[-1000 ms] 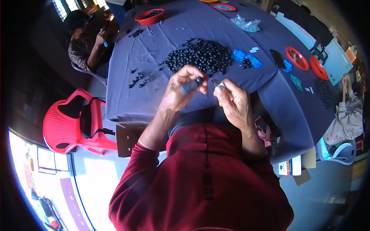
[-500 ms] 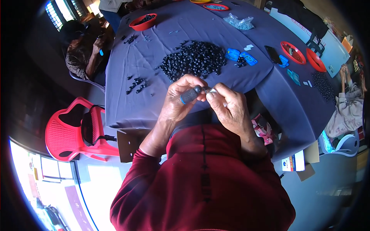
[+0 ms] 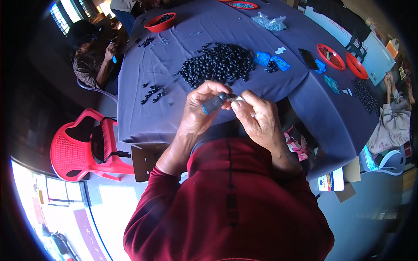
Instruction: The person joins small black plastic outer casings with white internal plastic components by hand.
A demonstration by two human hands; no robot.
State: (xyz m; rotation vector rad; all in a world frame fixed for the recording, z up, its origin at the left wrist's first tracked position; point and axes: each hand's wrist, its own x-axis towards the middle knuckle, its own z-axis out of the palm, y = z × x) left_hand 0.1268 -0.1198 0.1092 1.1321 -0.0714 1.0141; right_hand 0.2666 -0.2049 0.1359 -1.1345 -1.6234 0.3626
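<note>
Hands meet just above the near edge of the table (image 3: 174, 117), which is draped in a grey-purple cloth; the left hand (image 3: 201, 111) is curled nearly closed, its thumb in a grey cot with a blue rim (image 3: 213, 104), pinching a small dark piece (image 3: 224, 95) at the fingertips; the right hand (image 3: 257, 116) is closed to a pinch too, holding what looks like a small pale or metallic bit (image 3: 237, 99) pressed against that piece, though it is too small to tell exactly what it is; both parts sit between the two thumbs, clear of the cloth and over the person's red-sleeved lap; the main risk, as I judge it, is a slip, since the parts are tiny and held only by fingertip pressure, so a misaligned push could pop one out and send it down off the table edge to the floor; the cot may dull the feel of the grip and make that likelier; the big heap of black beads (image 3: 220, 65) lies well beyond the hands, so a careless reach could scatter it; the smaller scatter of beads (image 3: 153, 92) to the left lies nearer the cloth's edge and could roll off if the cloth is tugged; the blue trays (image 3: 272, 61) and red bowls (image 3: 160, 21) are well apart and seem safe.
</note>
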